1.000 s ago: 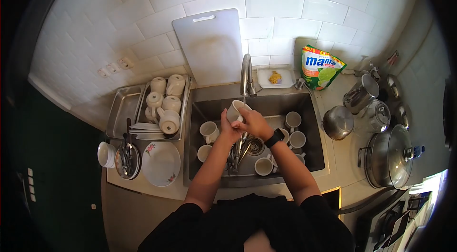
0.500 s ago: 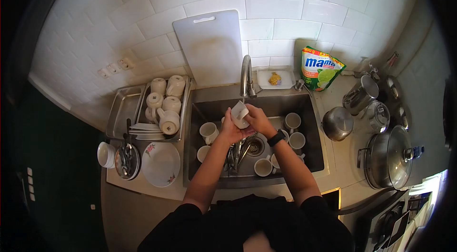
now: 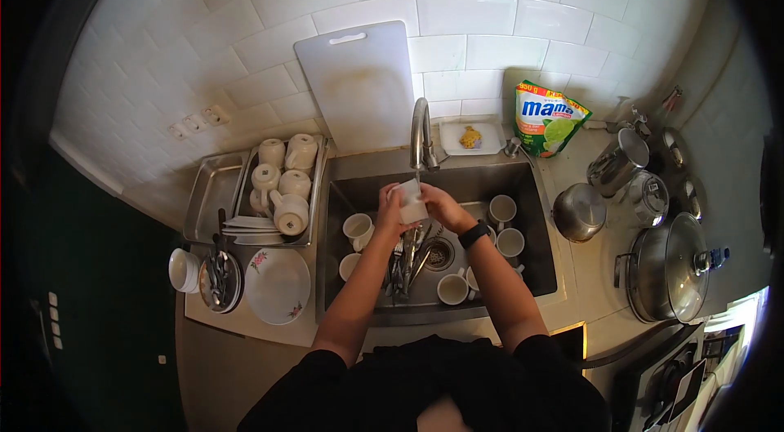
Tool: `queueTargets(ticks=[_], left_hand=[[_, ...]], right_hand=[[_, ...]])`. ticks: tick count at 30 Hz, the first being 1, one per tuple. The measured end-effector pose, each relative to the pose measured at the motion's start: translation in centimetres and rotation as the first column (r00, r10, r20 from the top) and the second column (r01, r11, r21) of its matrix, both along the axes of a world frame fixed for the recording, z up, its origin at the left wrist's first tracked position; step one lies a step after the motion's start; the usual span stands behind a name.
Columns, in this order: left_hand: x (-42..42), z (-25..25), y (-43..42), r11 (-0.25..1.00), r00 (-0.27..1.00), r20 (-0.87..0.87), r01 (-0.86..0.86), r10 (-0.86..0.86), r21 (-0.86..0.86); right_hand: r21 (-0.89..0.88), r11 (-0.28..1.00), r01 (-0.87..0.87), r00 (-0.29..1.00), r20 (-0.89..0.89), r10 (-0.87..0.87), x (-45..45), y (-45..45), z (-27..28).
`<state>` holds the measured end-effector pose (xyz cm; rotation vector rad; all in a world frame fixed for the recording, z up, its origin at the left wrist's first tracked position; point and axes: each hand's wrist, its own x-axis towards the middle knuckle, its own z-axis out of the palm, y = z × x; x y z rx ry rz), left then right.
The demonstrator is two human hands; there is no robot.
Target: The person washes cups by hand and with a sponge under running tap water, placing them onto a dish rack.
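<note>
Both hands hold a small white angular dish [image 3: 412, 204] over the sink [image 3: 376, 313], just below the tap [image 3: 420, 134]. My left hand [image 3: 391, 216] grips its left side, fingers curled round it. The fingers of my right hand [image 3: 442, 208] close on its right side; a black band is on that wrist. Beneath the hands, cutlery [image 3: 398, 273] lies beside the drain [image 3: 437, 254]. White mugs stand at the sink's left, such as one mug [image 3: 357, 226], and at its right, such as another mug [image 3: 510, 242].
Left of the sink, a steel tray [image 3: 309, 224] holds upturned mugs and small plates. A floral plate [image 3: 278, 286] and a stack with cutlery [image 3: 219, 278] sit nearer. Behind are a sponge [image 3: 470, 137] and a detergent pouch [image 3: 549, 119]. Steel pots, including a lidded pan [image 3: 665, 269], stand right.
The dish has turned in my hands; a flat side now faces up where its hollow and a raised edge showed. My right fingers have shifted to its right side.
</note>
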<state>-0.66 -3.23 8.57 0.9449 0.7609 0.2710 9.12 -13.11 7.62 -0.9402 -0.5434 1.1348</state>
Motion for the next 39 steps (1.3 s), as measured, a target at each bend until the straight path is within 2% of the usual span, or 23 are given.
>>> queueTargets(ticks=[1, 2, 3, 4, 6, 7, 10, 11, 14, 17, 18, 19, 20, 21, 23, 24, 25, 28, 31, 34, 35, 38, 39], left_hand=[[0.6, -1.5, 0.1, 0.968, 0.997, 0.080, -0.009, -0.011, 0.252], [1.5, -4.0, 0.4, 0.873, 0.987, 0.154, -0.037, -0.044, 0.487], [1.9, -4.0, 0.3, 0.721, 0.971, 0.218, -0.084, -0.095, 0.688], [2.1, -4.1, 0.3, 0.621, 0.966, 0.228, -0.107, -0.118, 0.777], [2.7, -2.8, 0.2, 0.389, 0.956, 0.242, -0.161, -0.167, 0.907], [2.8, -1.1, -0.9, 0.380, 0.955, 0.259, -0.188, -0.146, 0.906], [3.7, 1.1, -1.0, 0.038, 0.916, 0.170, -0.168, -0.364, 0.985], [3.8, 1.8, -1.4, 0.042, 0.927, 0.107, -0.098, -0.359, 0.994], [4.1, 0.8, -0.8, 0.111, 0.912, 0.145, -0.110, -0.383, 0.988], [3.9, -2.8, 0.6, 0.656, 0.973, 0.107, 0.054, -0.203, 0.753], [3.6, -4.4, 1.1, 0.867, 0.968, 0.149, 0.107, -0.203, 0.487], [3.1, -5.7, 1.4, 0.974, 0.964, 0.187, 0.158, -0.187, 0.163], [2.8, -6.9, 1.7, 0.964, 0.964, 0.214, 0.198, -0.158, -0.179], [2.4, -6.1, 1.3, 0.952, 0.960, 0.222, 0.217, -0.169, -0.217], [1.6, -6.4, 1.7, 0.898, 0.963, 0.237, 0.213, -0.127, -0.385], [1.4, -6.3, 1.6, 0.859, 0.964, 0.244, 0.210, -0.104, -0.467], [1.2, -6.0, 1.3, 0.883, 0.962, 0.255, 0.204, -0.100, -0.423], [0.5, -6.0, 1.2, 0.894, 0.976, 0.189, 0.176, -0.104, -0.412], [0.0, -5.0, 0.9, 0.901, 0.979, 0.064, 0.203, -0.194, -0.384], [-0.4, -3.0, -0.8, 0.932, 0.958, 0.205, 0.249, -0.198, -0.263], [0.3, -5.3, -0.3, 0.945, 0.922, 0.350, 0.250, -0.166, -0.210], [0.0, -4.6, 0.2, 0.950, 0.958, 0.271, 0.170, -0.097, -0.262], [0.0, -4.6, 0.4, 0.933, 0.960, 0.267, 0.165, -0.078, -0.319]], right_hand=[[-0.016, 1.000, 0.010, 0.980, -0.201, -0.013, 0.2, -0.3, 0.2], [-0.021, 0.999, 0.031, 0.987, -0.158, -0.034, 0.5, -0.3, -0.1], [-0.025, 0.998, 0.052, 0.992, -0.114, -0.055, 0.8, -0.2, -0.8], [-0.030, 0.997, 0.072, 0.995, -0.070, -0.074, 1.0, 0.0, -1.4], [-0.018, 0.987, 0.158, 0.978, -0.132, -0.159, 1.5, 0.1, -2.5], [-0.015, 0.979, 0.202, 0.966, -0.164, -0.202, 1.5, 0.0, -2.7], [0.045, 0.924, 0.380, 0.855, -0.400, -0.332, 1.1, -0.1, -3.2], [0.039, 0.915, 0.402, 0.833, -0.431, -0.347, 1.0, 0.0, -3.3], [0.015, 0.882, 0.470, 0.758, -0.520, -0.395, 0.6, 0.2, -4.1], [0.046, 0.901, 0.432, 0.877, -0.255, -0.407, -0.1, 0.4, -3.3], [0.037, 0.906, 0.421, 0.905, 0.057, -0.422, -0.3, 0.4, -2.8], [0.022, 0.911, 0.413, 0.845, 0.363, -0.392, -0.5, 0.5, -2.3], [0.004, 0.913, 0.409, 0.706, 0.632, -0.319, -0.9, 0.5, -1.8], [0.066, 0.931, 0.359, 0.517, 0.816, -0.257, -1.3, 0.4, -1.1], [-0.129, 0.940, 0.317, 0.263, 0.964, 0.043, -2.8, -0.4, 2.4], [-0.229, 0.920, 0.317, 0.117, 0.972, 0.201, -3.2, -0.6, 3.3], [-0.094, 0.961, 0.261, 0.002, 0.995, 0.097, -3.1, -0.6, 2.2], [0.083, 0.976, 0.203, -0.195, 0.980, -0.043, -2.7, -1.0, 1.8], [0.004, 0.972, 0.237, -0.114, 0.993, 0.023, -1.6, -0.3, 1.0], [-0.057, 0.906, 0.419, 0.327, 0.941, -0.091, -0.6, 0.4, -0.5], [-0.109, 0.923, 0.370, 0.618, 0.770, -0.157, 0.0, 0.5, -0.8], [-0.052, 0.969, 0.240, 0.615, 0.781, -0.110, 0.0, -0.1, -0.5], [-0.292, 0.948, 0.130, 0.579, 0.798, 0.166, -0.3, -0.7, 1.1]])
